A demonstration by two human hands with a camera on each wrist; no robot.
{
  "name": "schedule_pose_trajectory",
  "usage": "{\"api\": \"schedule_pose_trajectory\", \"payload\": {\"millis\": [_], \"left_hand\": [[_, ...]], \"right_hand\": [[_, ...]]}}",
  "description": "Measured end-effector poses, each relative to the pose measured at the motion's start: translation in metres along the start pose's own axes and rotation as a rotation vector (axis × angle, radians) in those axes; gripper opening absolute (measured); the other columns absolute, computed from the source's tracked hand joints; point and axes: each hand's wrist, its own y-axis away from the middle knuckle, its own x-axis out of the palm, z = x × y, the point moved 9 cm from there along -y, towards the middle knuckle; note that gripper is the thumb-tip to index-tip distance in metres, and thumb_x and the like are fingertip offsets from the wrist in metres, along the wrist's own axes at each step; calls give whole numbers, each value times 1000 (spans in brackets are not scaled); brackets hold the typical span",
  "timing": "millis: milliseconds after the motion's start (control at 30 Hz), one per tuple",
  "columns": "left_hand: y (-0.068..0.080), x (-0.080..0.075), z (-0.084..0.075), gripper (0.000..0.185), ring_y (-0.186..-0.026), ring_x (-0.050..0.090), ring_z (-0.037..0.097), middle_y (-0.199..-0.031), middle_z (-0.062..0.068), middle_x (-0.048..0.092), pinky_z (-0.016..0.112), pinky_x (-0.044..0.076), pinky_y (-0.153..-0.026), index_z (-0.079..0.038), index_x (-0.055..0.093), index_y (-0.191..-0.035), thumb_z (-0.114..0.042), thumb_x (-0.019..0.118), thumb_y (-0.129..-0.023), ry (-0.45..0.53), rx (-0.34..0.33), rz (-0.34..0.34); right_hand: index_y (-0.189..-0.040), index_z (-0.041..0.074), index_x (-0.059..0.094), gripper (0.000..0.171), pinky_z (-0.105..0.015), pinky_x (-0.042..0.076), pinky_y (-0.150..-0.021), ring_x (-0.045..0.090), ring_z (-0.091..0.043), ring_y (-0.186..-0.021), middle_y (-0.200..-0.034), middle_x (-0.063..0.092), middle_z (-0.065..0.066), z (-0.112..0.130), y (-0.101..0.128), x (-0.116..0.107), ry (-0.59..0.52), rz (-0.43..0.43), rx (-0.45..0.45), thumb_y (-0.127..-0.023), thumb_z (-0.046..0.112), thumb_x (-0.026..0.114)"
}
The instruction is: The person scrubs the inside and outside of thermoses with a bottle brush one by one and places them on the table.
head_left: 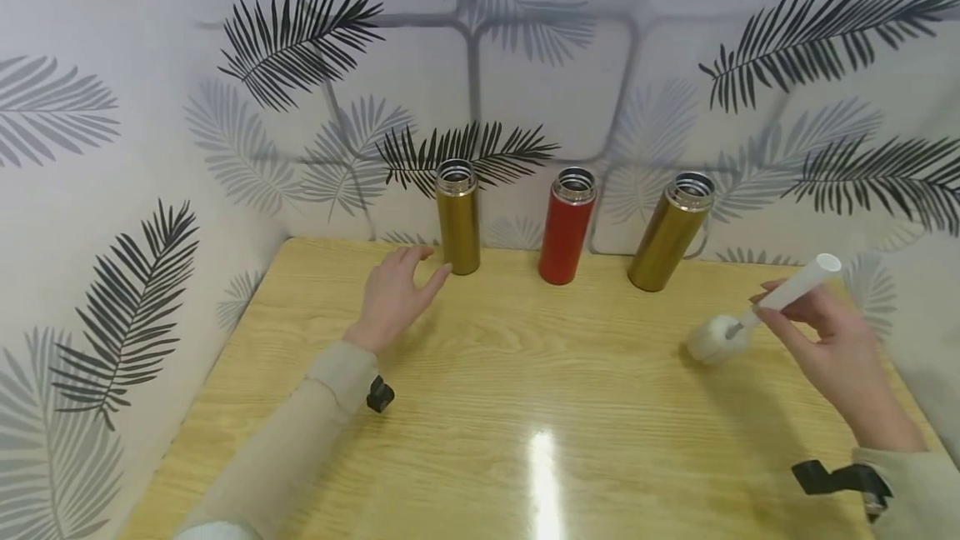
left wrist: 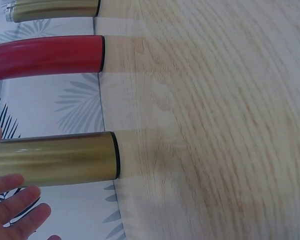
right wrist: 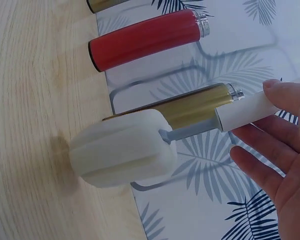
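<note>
Three open-topped flasks stand in a row along the far edge of the wooden table (head_left: 480, 440), against the leaf-patterned wall: one gold flask at centre-left (head_left: 458, 217), one red flask at centre (head_left: 567, 226), and one further gold flask at centre-right (head_left: 670, 232), the last leaning in the head view, possibly through lens distortion. One brush (head_left: 757, 311) is present, with a white handle and a white sponge head; it sits in the right-middle of the head view. The right hand (head_left: 840, 357) pinches the handle between thumb and fingers, the remaining fingers only loosely bent, and the handle tip points up and to the right. The sponge head (right wrist: 122, 150) hangs low over the tabletop; whether it touches the surface cannot be determined. The left hand (head_left: 393, 294) is released, fingers spread and nearly straight, holding nothing. Its fingertips (left wrist: 20, 200) lie just beside the centre-left gold flask, near its lower body, apparently without contact. Both forearms wear beige sleeves, each with one black wrist mount.
</note>
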Motion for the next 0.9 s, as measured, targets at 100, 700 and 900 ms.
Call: {"api": "schedule_pose_trajectory", "payload": {"millis": [100, 700, 900], "left_hand": [[-4, 3, 1, 53, -119, 62, 35, -128, 15, 68, 53, 51, -100, -4, 65, -131, -49, 60, -104, 19, -7, 4], [-32, -9, -2, 67, -124, 58, 35, -135, 17, 61, 53, 50, -101, -2, 52, -144, -52, 62, -101, 149, -82, -44], [-42, -14, -4, 76, -128, 56, 33, -142, 17, 58, 51, 50, -104, -2, 47, -150, -54, 66, -98, 199, -103, -60]], "right_hand": [[-122, -3, 66, 34, -1, 42, -85, 62, 14, -93, -109, 66, 30, 2, 2, 4, -8, 1, -10, -90, -12, 73], [-126, 5, 67, 31, -1, 41, -82, 60, 14, -95, -109, 67, 31, -1, 1, 20, 15, 60, 70, -96, 1, 73], [-125, 5, 68, 30, -2, 41, -84, 61, 14, -95, -109, 67, 30, 1, 0, 23, 3, 64, 52, -96, -1, 72]]}}
